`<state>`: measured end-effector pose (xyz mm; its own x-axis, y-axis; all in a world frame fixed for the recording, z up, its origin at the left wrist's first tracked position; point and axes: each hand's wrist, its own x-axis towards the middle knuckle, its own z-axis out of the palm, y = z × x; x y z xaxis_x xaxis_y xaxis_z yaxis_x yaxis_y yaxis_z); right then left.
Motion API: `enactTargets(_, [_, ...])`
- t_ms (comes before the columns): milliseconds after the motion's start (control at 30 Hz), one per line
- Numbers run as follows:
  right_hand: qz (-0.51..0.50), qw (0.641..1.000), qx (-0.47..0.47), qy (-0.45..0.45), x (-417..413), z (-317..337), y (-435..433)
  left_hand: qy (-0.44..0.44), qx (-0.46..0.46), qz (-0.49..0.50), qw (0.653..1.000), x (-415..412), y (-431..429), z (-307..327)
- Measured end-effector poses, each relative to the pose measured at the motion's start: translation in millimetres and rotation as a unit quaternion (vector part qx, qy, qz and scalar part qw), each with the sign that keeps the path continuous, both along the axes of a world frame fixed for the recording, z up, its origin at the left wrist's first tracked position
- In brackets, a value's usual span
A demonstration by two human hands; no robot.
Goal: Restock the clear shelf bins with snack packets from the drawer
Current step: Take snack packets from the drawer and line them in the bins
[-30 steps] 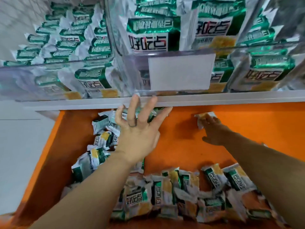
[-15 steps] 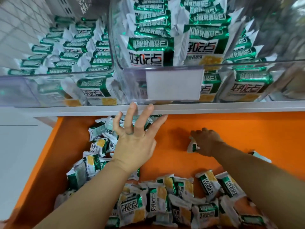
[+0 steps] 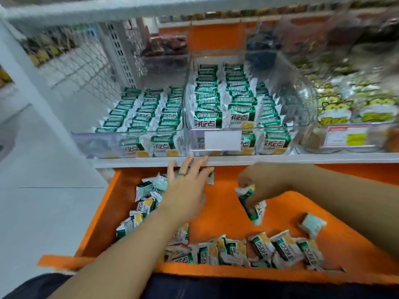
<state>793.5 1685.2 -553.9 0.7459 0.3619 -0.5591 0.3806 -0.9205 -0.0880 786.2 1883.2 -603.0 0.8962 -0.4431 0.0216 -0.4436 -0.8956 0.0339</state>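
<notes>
My right hand [image 3: 265, 182] has its grip clamped on one green-and-white packet [image 3: 252, 205]. The fingers curl down over its top end, and the packet hangs tilted below them, above the bare orange floor of the drawer [image 3: 224, 212], right of centre and about midway between the drawer's back and front edges. That spot is smeared, so I cannot tell which fingers do the pinching.

My left hand [image 3: 185, 187] reaches toward the drawer's back left corner with its grip apart, fingers straight and spread, a ring [image 3: 182, 174] on one. The fingertips come up to the white front edge of the shelf [image 3: 302, 158]. Below that hand a heap of packets [image 3: 144, 203] lies along the drawer's left side; I cannot tell whether the palm touches it.

A row of packets [image 3: 259, 249] lies along the drawer's front edge, and a lone packet [image 3: 312, 224] sits near the right side.

On the shelf, the left bin [image 3: 97, 145] and the middle bin [image 3: 269, 128] hold upright rows of the same packets. A third bin [image 3: 347, 137] at the right holds yellow-green bags, blurred.
</notes>
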Motion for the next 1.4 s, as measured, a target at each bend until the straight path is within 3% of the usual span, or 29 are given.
enactTargets(100, [-0.050,0.991,0.099,-0.071,-17,44,-4,-0.029,-0.067,0.003,0.997,1,-1,28])
enactTargets(167, [-0.112,0.965,0.200,-0.128,-22,61,-12,-0.062,-0.135,0.017,0.989,1,1,43])
enactTargets(300, [-0.250,0.831,0.413,-0.276,-24,83,-18,-0.153,-0.275,0.035,0.949,2,2,62])
enactTargets(367, [-0.302,0.771,0.445,-0.343,-18,80,-21,-0.161,-0.303,0.046,0.938,2,1,65])
enactTargets(433, [-0.326,0.748,0.441,-0.373,-12,75,-23,-0.160,-0.304,0.051,0.938,4,-1,67])
enactTargets(700, [-0.335,0.786,0.361,-0.374,10,52,-15,-0.128,-0.223,0.026,0.966,15,-5,60])
enactTargets(800, [-0.305,0.812,0.271,-0.416,15,45,-11,-0.149,-0.197,0.018,0.969,17,-5,57])
enactTargets(867, [-0.304,0.805,0.272,-0.430,18,43,-12,-0.156,-0.186,0.019,0.970,18,-4,56])
enactTargets(933, [-0.308,0.786,0.330,-0.421,17,43,-11,-0.163,-0.174,0.020,0.971,19,-4,55])
enactTargets(1067, [-0.188,0.808,0.302,-0.469,17,36,-9,-0.171,-0.163,0.012,0.972,19,-3,52])
enactTargets(1200, [-0.184,0.814,0.287,-0.470,26,30,-15,-0.177,-0.160,0.004,0.971,20,-3,50])
enactTargets(1400, [-0.137,0.800,0.125,-0.571,17,16,-7,-0.179,-0.145,0.005,0.973,21,-2,48])
